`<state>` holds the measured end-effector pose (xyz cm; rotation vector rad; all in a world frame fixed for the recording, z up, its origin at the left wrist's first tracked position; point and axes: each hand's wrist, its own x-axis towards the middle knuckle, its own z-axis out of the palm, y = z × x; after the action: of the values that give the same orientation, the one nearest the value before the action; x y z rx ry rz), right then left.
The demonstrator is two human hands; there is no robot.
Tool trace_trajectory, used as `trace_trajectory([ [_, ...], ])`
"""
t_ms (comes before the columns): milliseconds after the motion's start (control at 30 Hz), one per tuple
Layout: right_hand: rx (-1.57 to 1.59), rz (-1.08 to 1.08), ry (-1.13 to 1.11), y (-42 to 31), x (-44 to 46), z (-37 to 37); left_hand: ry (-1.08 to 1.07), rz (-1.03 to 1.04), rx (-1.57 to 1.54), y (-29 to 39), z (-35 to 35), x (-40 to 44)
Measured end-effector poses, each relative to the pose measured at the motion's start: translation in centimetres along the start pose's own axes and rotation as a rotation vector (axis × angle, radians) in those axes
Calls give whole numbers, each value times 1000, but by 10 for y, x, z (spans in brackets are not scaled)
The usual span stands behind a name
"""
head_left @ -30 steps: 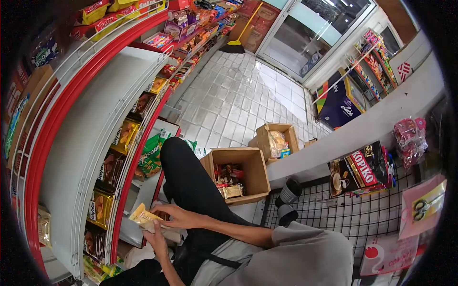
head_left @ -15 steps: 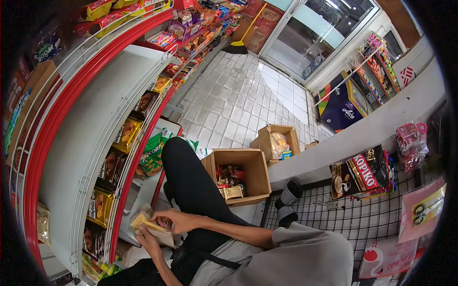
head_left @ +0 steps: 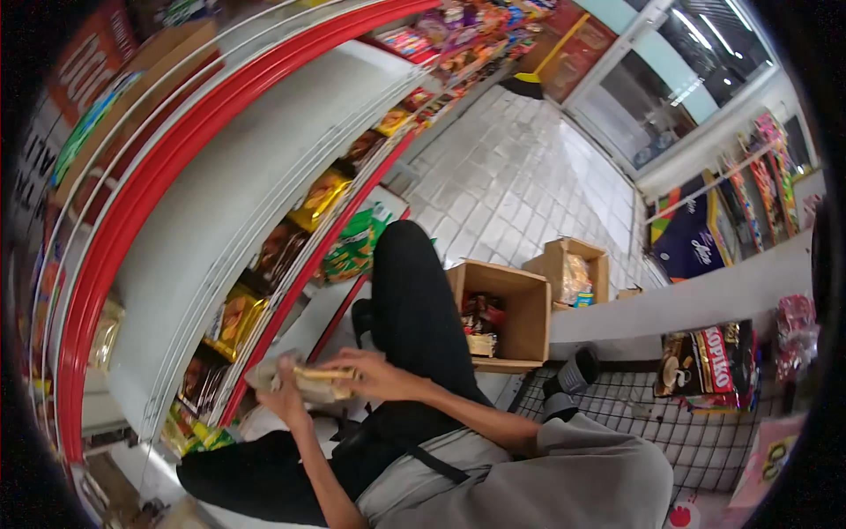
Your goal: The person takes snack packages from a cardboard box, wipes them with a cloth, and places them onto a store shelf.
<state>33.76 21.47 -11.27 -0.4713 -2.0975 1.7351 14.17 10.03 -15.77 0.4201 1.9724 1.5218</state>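
Over my lap, my left hand is closed around a pale, crumpled, cloth-like thing. My right hand pinches the right end of a flat pale yellow packet, which lies against that crumpled thing. Motion blur hides the packet's print. Just left of my hands is a shelf with gold wafer packs and dark brown packs. Beyond my raised knee stands an open cardboard box with red, brown and gold packets inside.
A smaller carton stands behind the box. Green snack bags sit on the low shelf. A red-edged shelf curves along my left. Coffee packs lie by a black wire rack. A broom leans near the glass door.
The view has swung left, so the scene sits further right. My right hand has shifted from on top of the pale yellow packet to its right end, and the packet now lies flatter.
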Motion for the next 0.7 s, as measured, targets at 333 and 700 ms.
trace_trajectory([
  [333,225,336,109,-2,7,-5,-64,45,101,27,7,-17],
  [700,399,421,58,-3,9,-3,127,121,-240,28,7,-7],
])
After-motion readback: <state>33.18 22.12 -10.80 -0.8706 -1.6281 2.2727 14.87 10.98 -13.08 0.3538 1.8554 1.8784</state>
